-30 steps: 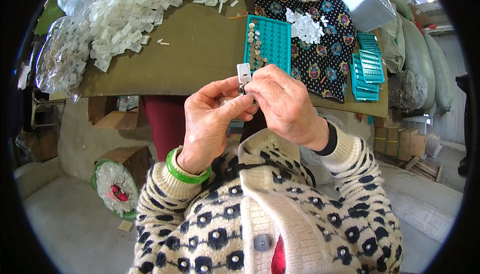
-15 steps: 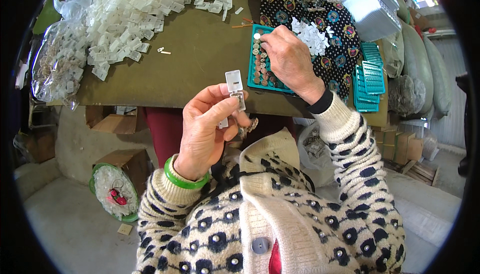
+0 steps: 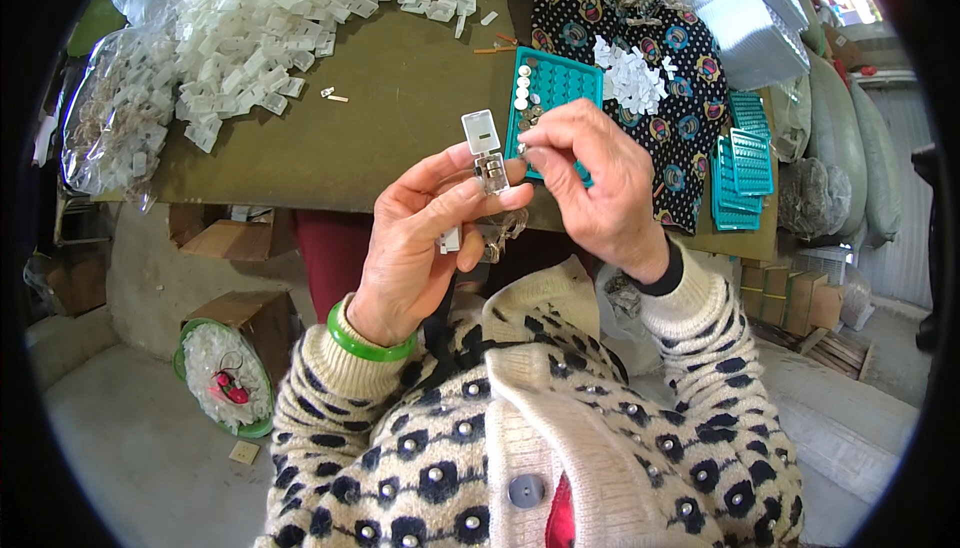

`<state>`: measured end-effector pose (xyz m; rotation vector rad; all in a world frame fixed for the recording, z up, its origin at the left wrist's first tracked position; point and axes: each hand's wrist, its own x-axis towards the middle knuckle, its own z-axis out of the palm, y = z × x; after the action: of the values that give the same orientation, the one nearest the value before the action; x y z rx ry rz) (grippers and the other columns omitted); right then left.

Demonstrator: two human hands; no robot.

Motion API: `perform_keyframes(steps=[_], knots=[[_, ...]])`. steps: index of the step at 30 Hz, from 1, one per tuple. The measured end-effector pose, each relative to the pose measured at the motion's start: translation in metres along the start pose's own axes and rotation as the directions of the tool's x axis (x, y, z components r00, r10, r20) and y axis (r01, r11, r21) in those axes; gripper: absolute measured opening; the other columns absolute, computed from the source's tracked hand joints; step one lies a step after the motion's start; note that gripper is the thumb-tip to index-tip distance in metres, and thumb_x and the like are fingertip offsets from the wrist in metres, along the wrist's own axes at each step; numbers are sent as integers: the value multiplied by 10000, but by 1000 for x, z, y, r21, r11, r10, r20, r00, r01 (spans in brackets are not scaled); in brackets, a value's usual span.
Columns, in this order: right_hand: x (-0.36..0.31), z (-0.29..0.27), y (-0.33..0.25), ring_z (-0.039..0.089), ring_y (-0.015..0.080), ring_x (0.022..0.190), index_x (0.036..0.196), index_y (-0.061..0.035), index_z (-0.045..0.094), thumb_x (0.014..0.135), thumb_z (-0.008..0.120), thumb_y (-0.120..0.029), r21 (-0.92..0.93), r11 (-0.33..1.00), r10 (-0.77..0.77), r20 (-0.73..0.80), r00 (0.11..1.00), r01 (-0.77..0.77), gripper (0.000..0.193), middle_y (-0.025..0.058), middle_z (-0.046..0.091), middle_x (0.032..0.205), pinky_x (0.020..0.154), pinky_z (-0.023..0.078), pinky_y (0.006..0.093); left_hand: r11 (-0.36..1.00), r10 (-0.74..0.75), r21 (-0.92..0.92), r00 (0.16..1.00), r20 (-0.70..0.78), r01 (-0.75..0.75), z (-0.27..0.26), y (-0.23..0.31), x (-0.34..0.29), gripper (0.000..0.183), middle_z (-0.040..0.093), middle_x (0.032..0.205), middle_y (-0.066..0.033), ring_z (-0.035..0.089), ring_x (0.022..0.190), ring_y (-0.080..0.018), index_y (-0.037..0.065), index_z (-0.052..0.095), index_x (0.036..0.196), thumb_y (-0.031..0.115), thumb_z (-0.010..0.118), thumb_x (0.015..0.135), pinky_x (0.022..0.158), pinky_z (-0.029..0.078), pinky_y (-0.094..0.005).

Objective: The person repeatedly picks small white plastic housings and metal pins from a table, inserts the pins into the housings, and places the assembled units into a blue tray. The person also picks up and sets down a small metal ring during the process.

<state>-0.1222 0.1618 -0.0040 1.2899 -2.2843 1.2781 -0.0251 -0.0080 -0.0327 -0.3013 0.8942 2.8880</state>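
Note:
My left hand [image 3: 410, 233] grips a small clear plastic box [image 3: 490, 174] between thumb and fingers, its hinged lid standing open. Small metal parts show inside the box. Another white plastic piece [image 3: 449, 239] and a tangle of thin metal parts [image 3: 508, 232] are tucked lower in the same hand. My right hand [image 3: 600, 180] is pinched closed on a small silvery piece [image 3: 522, 149], just right of the open box. Behind it lies a teal tray [image 3: 565, 76] with rows of hollows. White and metallic discs [image 3: 523, 88] fill its left side; my right hand hides the near part.
A large heap of clear plastic boxes [image 3: 270, 23] covers the table's far left. White slips [image 3: 633, 78] lie on a patterned cloth [image 3: 690, 88]. Teal trays [image 3: 742, 163] are stacked at the right edge. A green-rimmed basket [image 3: 225, 378] stands on the floor.
My right hand has come back from the tray toward the box, pinching a small silvery piece. My left hand has shifted slightly right, and the box is turned so its inside shows.

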Motion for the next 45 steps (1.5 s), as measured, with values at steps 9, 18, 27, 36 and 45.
perform_keyframes(steps=[9, 18, 27, 36, 45], knots=[[-10, 13, -14, 588, 275, 735, 938, -11, 606, 714, 711, 93, -93, 976, -208, -128, 970, 197, 267, 118, 577, 865, 609, 494, 355, 999, 36, 8, 999, 33, -37, -1, -11, -5, 324, 681, 1064, -133, 706, 887, -205, -32, 562, 1240, 27, 623, 927, 425, 437, -191], [-16, 8, -23, 596, 271, 730, 958, 21, 610, 767, 709, 81, -156, 954, -270, -84, 959, 255, 223, 133, 606, 862, 611, 497, 339, 998, 56, -21, 997, 54, -55, 3, -16, -12, 284, 678, 914, -116, 664, 719, -153, -39, 587, 1192, 9, 630, 916, 411, 426, -188], [-20, -5, -32, 593, 156, 750, 1011, -1, 534, 912, 643, -22, 518, 750, 316, 265, 911, -411, 148, 76, 601, 897, 657, 505, 290, 991, 93, 90, 995, 41, -97, 10, -14, -18, 230, 684, 879, -115, 659, 671, -142, -35, 630, 1134, -7, 637, 906, 413, 424, -186], [-17, 0, -39, 593, 117, 861, 1244, -2, 466, 926, 637, -54, 774, 235, 502, 421, 756, -588, 365, 63, 590, 1023, 703, 519, 237, 967, 148, 193, 984, 96, -165, 8, -15, -18, 182, 698, 963, -124, 717, 813, -185, -14, 615, 1087, 25, 651, 913, 434, 440, -179], [-14, 0, -31, 674, 128, 898, 1129, 12, 640, 930, 638, -35, 667, 589, 492, 152, 857, -457, 204, 101, 708, 987, 790, 547, 246, 997, 43, 59, 995, 86, -48, 7, -14, -15, 222, 697, 985, -145, 710, 879, -209, 15, 602, 1126, 80, 651, 920, 441, 413, -190]])
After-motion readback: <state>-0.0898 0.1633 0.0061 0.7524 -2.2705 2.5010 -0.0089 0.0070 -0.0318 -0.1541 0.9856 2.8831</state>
